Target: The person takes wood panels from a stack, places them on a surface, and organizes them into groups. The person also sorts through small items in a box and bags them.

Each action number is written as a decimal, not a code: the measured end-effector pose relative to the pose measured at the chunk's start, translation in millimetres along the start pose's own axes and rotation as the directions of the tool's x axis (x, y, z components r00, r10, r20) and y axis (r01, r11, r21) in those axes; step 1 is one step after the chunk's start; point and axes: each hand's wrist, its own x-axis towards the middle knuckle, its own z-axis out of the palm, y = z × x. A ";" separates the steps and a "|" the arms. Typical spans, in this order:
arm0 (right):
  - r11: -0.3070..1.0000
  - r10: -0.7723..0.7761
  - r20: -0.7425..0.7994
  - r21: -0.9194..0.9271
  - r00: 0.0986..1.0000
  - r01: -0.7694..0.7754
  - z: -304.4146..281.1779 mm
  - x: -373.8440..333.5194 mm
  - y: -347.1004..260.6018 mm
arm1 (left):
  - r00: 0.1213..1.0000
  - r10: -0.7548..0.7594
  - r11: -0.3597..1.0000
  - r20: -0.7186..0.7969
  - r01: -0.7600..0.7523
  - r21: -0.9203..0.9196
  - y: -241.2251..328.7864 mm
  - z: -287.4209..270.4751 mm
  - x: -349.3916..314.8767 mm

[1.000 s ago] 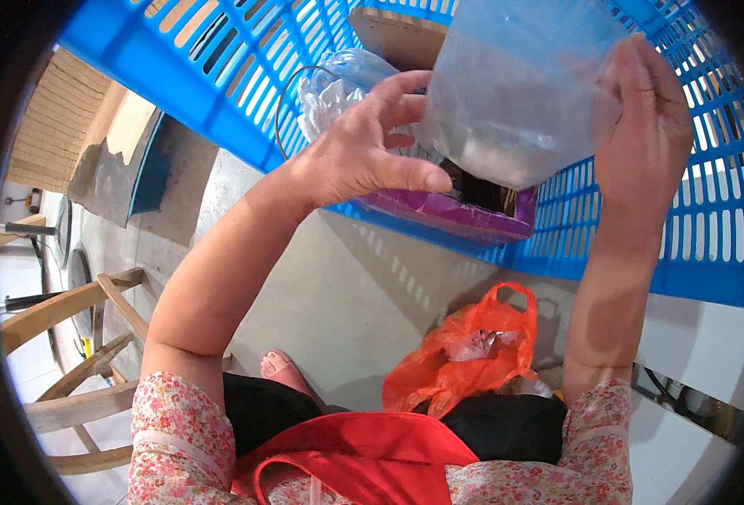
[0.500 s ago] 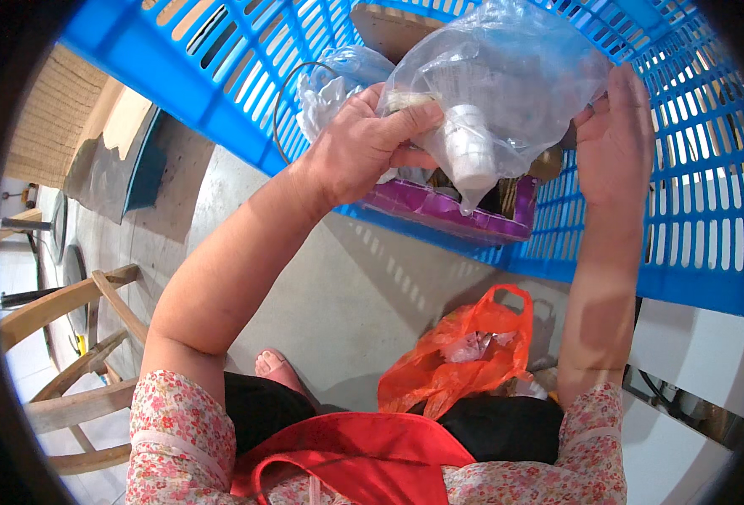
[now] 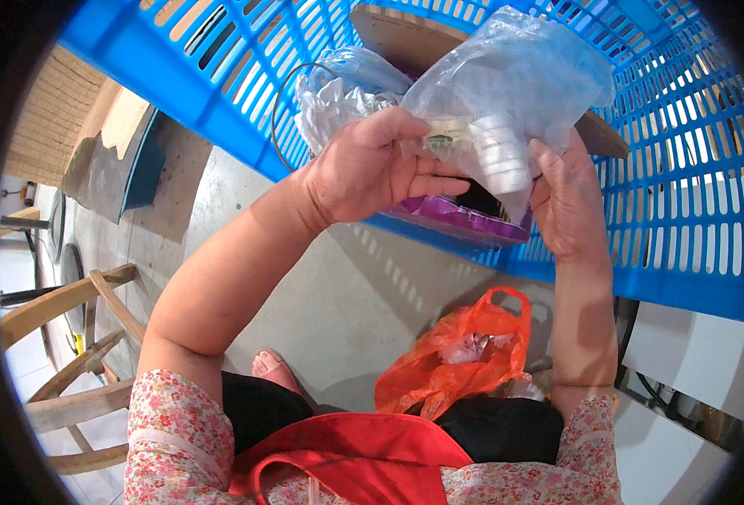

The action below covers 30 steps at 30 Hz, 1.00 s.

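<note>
A clear plastic bag (image 3: 515,76) hangs in front of me with a white, ribbed, bottle-like thing (image 3: 501,156) inside it. Next to that, a small pale yellowish piece (image 3: 449,133) shows through the film. My left hand (image 3: 372,168) is at the bag's left side, thumb and fingers apart, with the bag's edge between them. On the other side my right hand (image 3: 563,198) has thumb and fingers closed on the film beside the white thing. Below the bag, a purple-edged box (image 3: 464,220) lies in the blue plastic basket (image 3: 649,290), partly hidden.
White crumpled plastic bags (image 3: 330,97) and a brown board (image 3: 405,32) lie in the basket. A filled orange plastic bag (image 3: 456,353) stands on the floor near my lap. To the left are a wooden chair frame (image 3: 77,412) and a dark blue panel (image 3: 146,168).
My right hand has moved left and down from the bag's far right side and closed on the film near the white thing. The fingers of my left hand have loosened and spread.
</note>
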 end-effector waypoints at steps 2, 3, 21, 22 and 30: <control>1.000 -0.017 -0.003 0.000 1.000 0.017 -3.3 1.4 2.1 | 0.998 -0.025 0.999 0.051 0.027 -0.046 1.3 -0.8 -1.7; 0.997 -0.047 0.027 -0.058 0.999 0.049 -6.8 2.4 2.8 | 0.999 -0.034 0.999 0.034 0.036 -0.038 0.8 1.0 -2.1; 0.873 -0.278 -0.066 -0.434 0.958 0.223 -26.3 14.9 16.0 | 0.987 0.087 0.868 -0.133 -0.010 0.496 2.5 -6.5 -0.4; 0.837 -0.265 -0.077 -0.513 0.961 0.190 -25.6 15.8 12.1 | 0.980 0.153 0.798 -0.128 -0.046 0.601 3.2 -6.5 -1.3; 0.546 -0.233 0.369 -0.716 0.900 0.435 11.1 36.9 -6.7 | 0.616 0.612 -0.446 0.496 -0.249 0.860 17.6 -7.9 13.8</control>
